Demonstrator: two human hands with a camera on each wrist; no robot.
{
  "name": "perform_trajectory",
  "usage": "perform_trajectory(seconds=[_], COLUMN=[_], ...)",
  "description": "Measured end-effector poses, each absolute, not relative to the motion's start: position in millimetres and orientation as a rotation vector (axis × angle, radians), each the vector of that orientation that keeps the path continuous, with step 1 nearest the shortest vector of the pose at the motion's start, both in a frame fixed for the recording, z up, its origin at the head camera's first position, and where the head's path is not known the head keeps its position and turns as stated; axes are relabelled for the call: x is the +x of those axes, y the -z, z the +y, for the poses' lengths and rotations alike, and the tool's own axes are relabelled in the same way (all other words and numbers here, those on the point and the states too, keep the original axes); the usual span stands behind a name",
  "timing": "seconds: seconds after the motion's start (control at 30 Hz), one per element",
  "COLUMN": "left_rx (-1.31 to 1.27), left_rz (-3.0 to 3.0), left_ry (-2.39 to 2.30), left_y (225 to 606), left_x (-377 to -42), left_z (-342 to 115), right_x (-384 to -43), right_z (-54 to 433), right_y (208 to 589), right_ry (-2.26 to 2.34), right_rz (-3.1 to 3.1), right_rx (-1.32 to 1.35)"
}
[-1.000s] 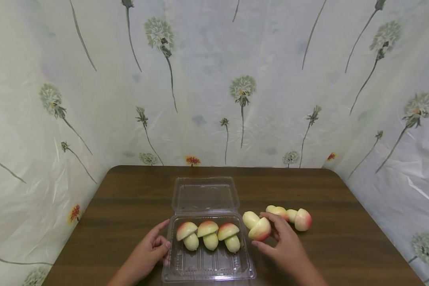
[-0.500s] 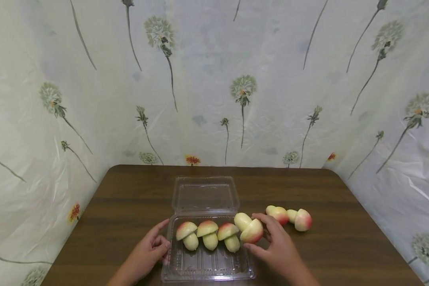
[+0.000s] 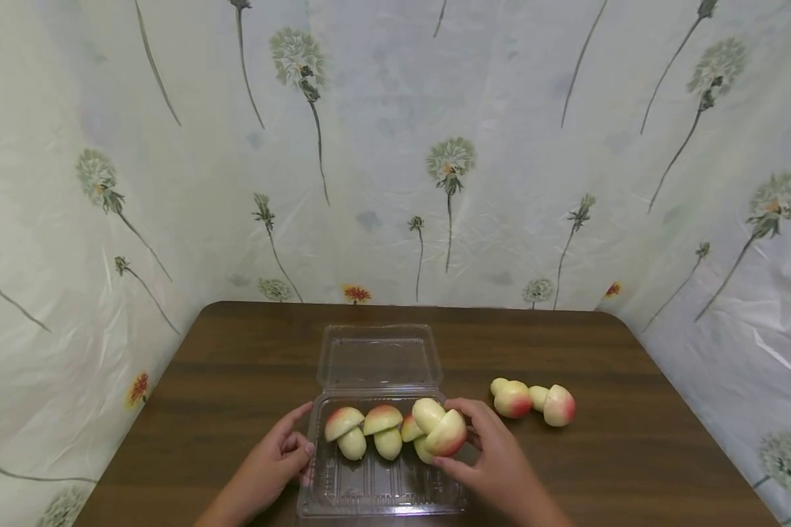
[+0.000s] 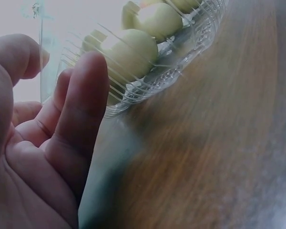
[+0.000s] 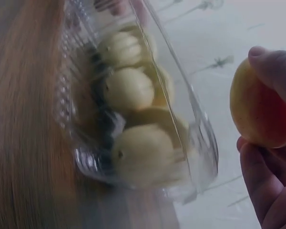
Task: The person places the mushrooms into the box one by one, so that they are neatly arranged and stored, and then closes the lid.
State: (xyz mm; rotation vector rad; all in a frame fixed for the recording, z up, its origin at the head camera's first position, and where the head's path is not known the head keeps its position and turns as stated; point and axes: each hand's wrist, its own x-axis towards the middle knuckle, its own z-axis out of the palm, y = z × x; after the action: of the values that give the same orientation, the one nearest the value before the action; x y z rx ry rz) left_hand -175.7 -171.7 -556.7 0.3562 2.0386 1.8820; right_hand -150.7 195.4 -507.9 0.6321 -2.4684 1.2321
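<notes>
A clear plastic clamshell container [image 3: 382, 505] lies on the table with its lid tipped back. My left hand [image 3: 273, 457] holds its left edge; in the left wrist view that hand [image 4: 52, 119] is beside the ribbed wall. Inside stand several toy mushrooms in a row: a left one [image 3: 345, 432], a middle one [image 3: 384, 432], and a right one [image 3: 409, 428] partly covered. Over the right one, my right hand [image 3: 491, 454] pinches another toy mushroom [image 3: 447, 433], cream with a red-tinged cap. In the right wrist view this held mushroom [image 5: 257, 105] is above and apart from the container.
Two more toy mushrooms, one [image 3: 513, 399] and another [image 3: 558, 405], lie on the brown wooden table [image 3: 600, 468] right of the container. The transparent lid [image 3: 379, 359] rests toward the back. Behind, a dandelion-patterned curtain [image 3: 369, 146] surrounds the table.
My right hand has moved left with the mushroom, from beside the container to above the right mushroom in it. The left hand stays at the container's edge.
</notes>
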Motion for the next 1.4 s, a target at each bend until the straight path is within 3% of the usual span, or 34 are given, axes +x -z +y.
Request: perform_trajectory(seconds=[0.8,1.4], left_rx=[0.349,0.38], left_rz=[2.017,2.01], left_ry=[-1.88,-1.891], left_y=[556.7,555.8], left_x=[-175.4,-176.8], left_z=[-172.4,-171.4], right_x=[-143.7,-141.4], right_z=[153.3,126.7], right_y=[496.1,499.7], right_ry=[-1.402,-1.126], right_rz=[-2.53,-2.544], right_rx=[0.81,0.918])
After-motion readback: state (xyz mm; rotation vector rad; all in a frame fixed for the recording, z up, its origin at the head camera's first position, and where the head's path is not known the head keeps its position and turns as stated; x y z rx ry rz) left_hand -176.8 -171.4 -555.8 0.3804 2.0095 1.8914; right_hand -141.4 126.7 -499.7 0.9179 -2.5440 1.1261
